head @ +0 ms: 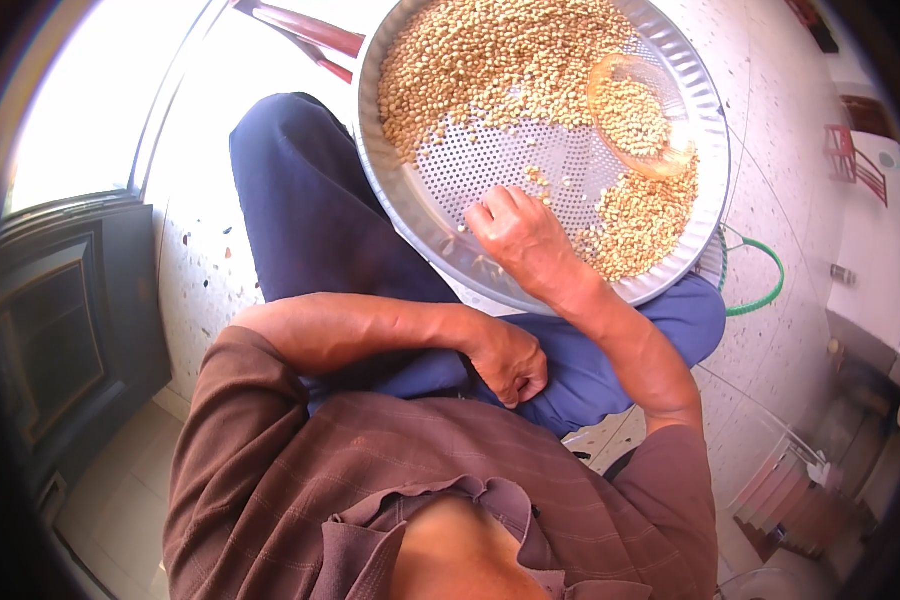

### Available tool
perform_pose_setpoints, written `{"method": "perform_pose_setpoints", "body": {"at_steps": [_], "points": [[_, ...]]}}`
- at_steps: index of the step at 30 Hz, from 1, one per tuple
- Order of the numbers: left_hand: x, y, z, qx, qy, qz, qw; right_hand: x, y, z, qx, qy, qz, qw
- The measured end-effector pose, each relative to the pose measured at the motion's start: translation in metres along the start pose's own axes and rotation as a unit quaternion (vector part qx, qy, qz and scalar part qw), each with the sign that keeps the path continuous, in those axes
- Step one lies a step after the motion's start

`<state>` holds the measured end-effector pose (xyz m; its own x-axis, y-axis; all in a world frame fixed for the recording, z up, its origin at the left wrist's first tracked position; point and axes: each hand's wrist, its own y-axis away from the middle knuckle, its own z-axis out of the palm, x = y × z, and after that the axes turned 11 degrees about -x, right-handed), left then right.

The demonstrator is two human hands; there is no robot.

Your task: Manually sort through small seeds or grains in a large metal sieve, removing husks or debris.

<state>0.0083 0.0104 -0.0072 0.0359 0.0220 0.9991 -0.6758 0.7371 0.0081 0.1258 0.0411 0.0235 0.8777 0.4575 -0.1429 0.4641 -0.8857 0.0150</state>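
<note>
A round perforated metal tray (377,161) lies before me, partly over my right-side knee. Pale yellow beans (487,60) cover its far part, with a smaller heap (649,225) at the right. Between them an orange translucent plastic bowl (682,161) holds more beans. My right hand (521,232) is over the near part of the tray, fingers curled down; whether a bean is between them cannot be told. A few loose beans (538,178) lie just beyond it. My left hand (514,367) rests loosely curled on my lap, with the forearm across my body.
A green handle (776,281) sticks out beside the tray at the right. Reddish wooden legs (307,26) stand beyond the tray's left side. A dark panelled door (82,315) is at the left. A small red stool (841,154) stands far right on the speckled floor.
</note>
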Motion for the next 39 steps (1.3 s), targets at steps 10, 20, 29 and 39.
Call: {"method": "perform_pose_setpoints", "body": {"at_steps": [10, 20, 29, 39], "points": [[0.002, 0.001, 0.004, 0.005, -0.018, -0.007, 1.0, 0.093, 0.022, -0.075, 0.185, -0.037, 0.255, 0.948], [-0.002, 0.0, 0.001, 0.002, -0.014, -0.011, 1.0, 0.017, -0.007, -0.022, -0.01, -0.196, -0.051, 0.979], [-0.002, 0.001, 0.001, 0.003, -0.023, 0.005, 1.0, 0.002, -0.015, 0.006, -0.009, -0.096, -0.076, 0.992], [0.0, 0.001, 0.001, -0.003, -0.015, -0.018, 1.0, 0.036, 0.009, -0.028, -0.05, -0.241, -0.064, 0.967]]}}
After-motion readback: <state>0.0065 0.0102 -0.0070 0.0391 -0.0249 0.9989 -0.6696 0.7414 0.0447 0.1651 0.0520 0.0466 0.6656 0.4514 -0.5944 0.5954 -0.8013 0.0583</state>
